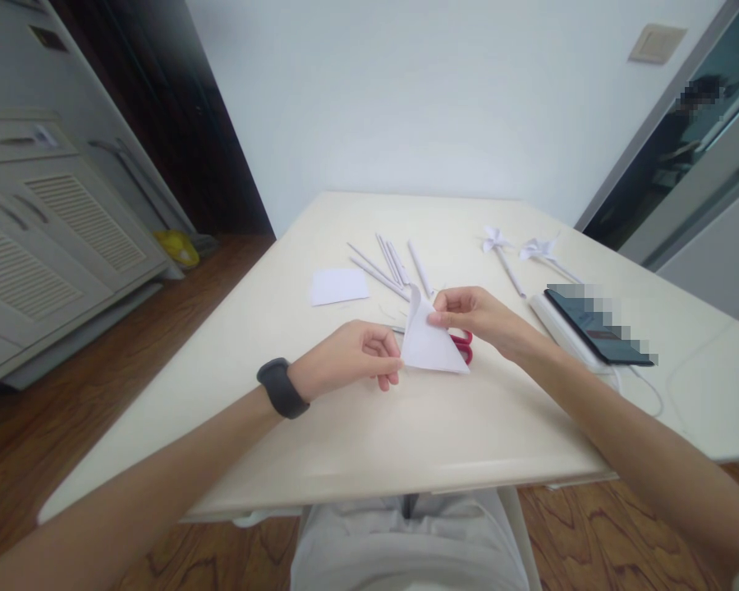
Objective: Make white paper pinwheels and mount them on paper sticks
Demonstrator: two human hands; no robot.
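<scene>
Both hands pinch one folded paper sheet (432, 345) mid-tabletop (357, 443): left hand (351, 355) on its left corner, right hand (468, 312) on the top flap. Two pinwheels (517, 250) lie finished toward the far right corner; rolled sticks (389, 267) and a spare square (338, 286) lie unused.

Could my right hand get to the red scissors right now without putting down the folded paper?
Probably not cleanly. The red scissors lie just under the right hand, but the folded paper covers most of them, and both that hand and the left hand are pinching the paper.
</scene>
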